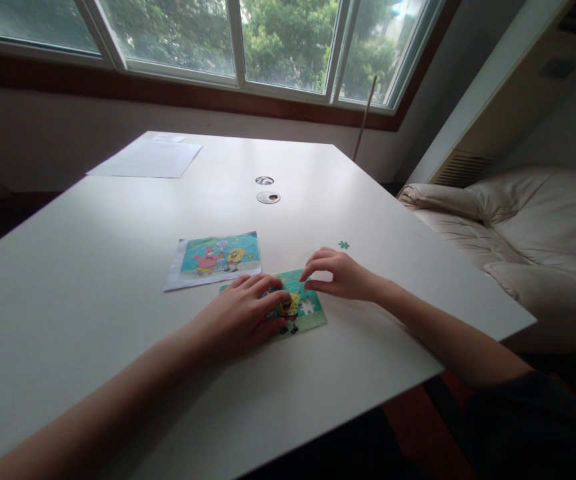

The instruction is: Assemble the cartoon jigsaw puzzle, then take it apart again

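A small jigsaw puzzle [313, 319] with cartoon figures on a green and teal ground lies on the white table. One piece-shaped gap shows white near its right side. My left hand [251, 308] rests over the puzzle's left part, fingers spread and covering much of the picture. At the puzzle's upper right edge hovers my right hand [335, 275], thumb and forefinger apart with nothing between them. A loose teal puzzle piece [344, 245] lies just beyond that hand. Behind my left hand is a paper with the cartoon picture [218, 257].
Two round discs [268, 197] lie farther back on the white table [118, 280]. White sheets of paper [148, 160] cover the far left corner. A cream leather sofa [543, 220] stands to the right, and windows [288, 43] line the wall ahead.
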`<state>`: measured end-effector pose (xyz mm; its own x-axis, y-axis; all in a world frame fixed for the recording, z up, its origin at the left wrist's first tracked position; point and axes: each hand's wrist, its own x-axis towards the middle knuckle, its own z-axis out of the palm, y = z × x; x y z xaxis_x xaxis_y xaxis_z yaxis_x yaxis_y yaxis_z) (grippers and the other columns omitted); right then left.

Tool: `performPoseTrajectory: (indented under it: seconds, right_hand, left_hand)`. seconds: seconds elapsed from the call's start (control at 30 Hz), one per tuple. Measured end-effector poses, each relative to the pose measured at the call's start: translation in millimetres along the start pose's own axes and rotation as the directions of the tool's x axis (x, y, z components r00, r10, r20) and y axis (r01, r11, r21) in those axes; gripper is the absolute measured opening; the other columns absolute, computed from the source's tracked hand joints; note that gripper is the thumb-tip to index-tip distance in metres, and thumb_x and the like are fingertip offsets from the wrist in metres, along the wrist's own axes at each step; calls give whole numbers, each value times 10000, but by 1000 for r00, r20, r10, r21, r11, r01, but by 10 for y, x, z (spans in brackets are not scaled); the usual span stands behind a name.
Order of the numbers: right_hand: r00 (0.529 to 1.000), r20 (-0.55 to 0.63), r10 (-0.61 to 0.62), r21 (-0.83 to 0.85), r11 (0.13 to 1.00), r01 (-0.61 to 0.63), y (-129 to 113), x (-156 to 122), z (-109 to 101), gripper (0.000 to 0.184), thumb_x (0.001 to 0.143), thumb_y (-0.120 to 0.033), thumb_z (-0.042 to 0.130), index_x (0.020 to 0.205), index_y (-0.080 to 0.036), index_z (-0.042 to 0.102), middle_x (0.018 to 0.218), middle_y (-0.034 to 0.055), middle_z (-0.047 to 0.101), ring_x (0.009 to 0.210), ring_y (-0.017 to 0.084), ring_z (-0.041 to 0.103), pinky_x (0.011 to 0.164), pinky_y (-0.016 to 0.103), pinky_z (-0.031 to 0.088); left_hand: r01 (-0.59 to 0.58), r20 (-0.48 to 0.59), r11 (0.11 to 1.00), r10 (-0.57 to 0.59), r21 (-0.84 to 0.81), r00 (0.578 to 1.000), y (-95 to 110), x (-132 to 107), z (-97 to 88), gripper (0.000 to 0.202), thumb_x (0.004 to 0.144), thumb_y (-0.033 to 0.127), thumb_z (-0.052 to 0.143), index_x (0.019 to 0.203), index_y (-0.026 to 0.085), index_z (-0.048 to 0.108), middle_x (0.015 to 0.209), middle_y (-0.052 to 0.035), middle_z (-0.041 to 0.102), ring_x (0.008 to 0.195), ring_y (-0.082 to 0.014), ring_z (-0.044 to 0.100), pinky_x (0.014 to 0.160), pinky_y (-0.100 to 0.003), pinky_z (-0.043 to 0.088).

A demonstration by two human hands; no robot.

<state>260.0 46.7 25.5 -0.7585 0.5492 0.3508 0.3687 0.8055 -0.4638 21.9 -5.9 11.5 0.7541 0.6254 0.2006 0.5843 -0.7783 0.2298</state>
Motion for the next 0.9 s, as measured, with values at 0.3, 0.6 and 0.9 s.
performPoseTrajectory:
  seconds: [0.3, 0.6, 0.9]
  right_hand:
    - [996, 89, 29, -90, 996, -21, -60, -11, 6, 121, 753, -261, 685, 816, -158, 688, 793, 73, 646, 779, 175, 559, 733, 294, 462]
    - [992, 121, 22, -89, 996, -11, -53, -12, -10, 106, 764, -260, 674, 812, -167, 691, 789, 66, 641, 773, 171, 549, 728, 285, 458]
    - [989, 151, 4, -168, 985, 21, -94, -12, 2, 101, 794, -253, 641, 792, -172, 701, 754, 63, 650, 767, 178, 550, 721, 294, 451]
  left_hand:
    - [0, 10, 1000, 0, 1, 1000, 12, -7, -13, 273, 904, 327, 450, 1157, 246, 514, 1131, -79, 529, 1010, -242, 513, 868, -411, 386]
    - [-11, -13, 1000, 11, 6, 1000, 1, 2, 3, 274, 900, 327, 459, 1155, 248, 520, 1121, -79, 537, 1004, -241, 522, 863, -400, 393]
    - [-12, -15, 1000, 13, 25, 1000, 1, 0, 6, 273, 898, 322, 465, 1154, 243, 521, 1129, -84, 539, 1021, -245, 522, 865, -406, 400]
